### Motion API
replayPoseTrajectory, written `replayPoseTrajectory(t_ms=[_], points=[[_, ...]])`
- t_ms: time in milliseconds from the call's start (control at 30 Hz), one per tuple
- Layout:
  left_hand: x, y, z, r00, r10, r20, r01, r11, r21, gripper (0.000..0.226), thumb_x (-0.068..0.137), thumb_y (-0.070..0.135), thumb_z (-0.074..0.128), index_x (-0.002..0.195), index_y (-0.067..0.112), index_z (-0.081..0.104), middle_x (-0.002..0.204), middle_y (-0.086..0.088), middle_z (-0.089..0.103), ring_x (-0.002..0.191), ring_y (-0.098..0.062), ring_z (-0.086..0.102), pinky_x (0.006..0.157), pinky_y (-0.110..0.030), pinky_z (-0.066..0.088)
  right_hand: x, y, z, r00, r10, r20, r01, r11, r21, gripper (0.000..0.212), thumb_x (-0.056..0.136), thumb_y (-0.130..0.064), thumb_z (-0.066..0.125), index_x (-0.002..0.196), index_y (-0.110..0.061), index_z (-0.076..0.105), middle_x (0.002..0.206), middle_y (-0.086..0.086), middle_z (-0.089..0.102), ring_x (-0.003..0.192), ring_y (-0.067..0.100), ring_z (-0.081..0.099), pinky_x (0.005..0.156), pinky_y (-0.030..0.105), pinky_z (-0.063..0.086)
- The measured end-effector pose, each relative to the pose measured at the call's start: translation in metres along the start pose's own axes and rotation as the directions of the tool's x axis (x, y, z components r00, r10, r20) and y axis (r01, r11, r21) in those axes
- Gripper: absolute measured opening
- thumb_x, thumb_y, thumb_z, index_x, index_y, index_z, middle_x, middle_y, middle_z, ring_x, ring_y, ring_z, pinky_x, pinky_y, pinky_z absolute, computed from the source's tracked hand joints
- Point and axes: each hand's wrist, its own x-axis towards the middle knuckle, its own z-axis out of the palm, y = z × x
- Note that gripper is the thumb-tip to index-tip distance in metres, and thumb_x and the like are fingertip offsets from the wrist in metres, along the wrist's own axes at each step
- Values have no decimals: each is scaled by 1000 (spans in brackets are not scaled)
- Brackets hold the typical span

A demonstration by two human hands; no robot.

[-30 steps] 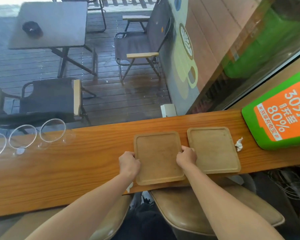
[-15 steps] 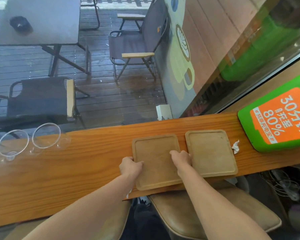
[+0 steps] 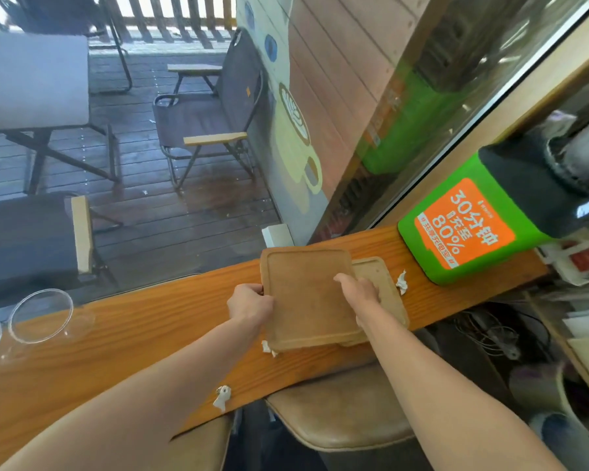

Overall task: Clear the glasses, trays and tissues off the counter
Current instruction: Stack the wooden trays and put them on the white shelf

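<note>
green box (image 3: 463, 232) with orange label, "30分钟" and "80%", smaller print possibly chinese, unreadable

The long wooden tabletop (image 3: 123, 348) is warm orange-brown with darker streaked grain, and the two square wooden trays (image 3: 306, 297) on it are a duller, matte tan-brown. The crumpled paper tissues (image 3: 402, 282) are white, and the round drinking glasses (image 3: 41, 316) are clear and colourless. The bright green box (image 3: 463, 229) carries an orange panel printed with white characters and numerals.
</note>
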Motion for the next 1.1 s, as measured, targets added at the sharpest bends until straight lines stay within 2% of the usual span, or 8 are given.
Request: replayPoseTrajectory(t_ms=[133,233,333,400,533,667,800,1100], points=[[-7,28,41,998,41,39,-41,999,-20,22,90,7,65,110,13,69,96,1,63,89,-21,64,70,-31,57,24,4,-46,999,-2,-35,5,998,67,68,84,-48,57,141,-12,48,146,13,45,130,36,43,109,48,38],[-8,37,79,998,40,54,-39,999,-21,19,90,6,64,103,19,70,99,0,64,86,-19,62,66,-28,51,57,15,-77,999,3,-38,0,997,77,71,85,-43,59,141,-1,45,149,15,43,133,34,43,107,39,38],[-7,37,118,999,7,43,-7,1000,-12,22,90,6,62,81,25,67,90,4,66,75,-9,60,61,-24,50,89,28,-95,1000,15,7,-15,997,71,79,84,-45,59,145,1,38,155,14,36,138,33,37,113,45,34],[-7,33,142,999,-41,22,41,999,-4,29,90,5,59,76,29,68,88,5,68,76,-10,62,69,-28,55,111,36,-102,999,-1,41,0,1000,31,78,85,-48,58,145,0,41,154,14,37,139,32,36,114,47,32],[-9,27,172,994,-104,-40,105,994,27,25,91,7,57,93,23,75,90,4,70,73,-6,59,60,-21,47,143,49,-112,990,2,143,2,1000,-27,76,84,-49,59,142,-2,45,148,15,45,135,33,40,112,48,35],[-8,22,191,990,-119,-75,119,993,-8,26,92,7,56,110,16,73,97,1,69,84,-16,61,75,-27,52,163,57,-112,977,17,215,-16,1000,-5,76,82,-48,61,142,-4,46,148,13,43,130,33,45,109,49,39],[-5,16,196,985,-116,-126,117,993,-4,33,93,5,52,118,15,70,105,-1,69,92,-20,62,89,-33,55,173,56,-102,957,-4,289,9,1000,-16,75,84,-46,61,144,-5,43,154,10,36,138,31,37,113,50,35],[1,15,199,974,-148,-171,150,989,0,42,92,1,51,133,10,60,124,-8,66,109,-24,60,94,-33,49,183,57,-95,962,-20,271,52,992,-112,75,86,-44,61,144,-1,41,159,10,21,143,29,27,115,48,31]])
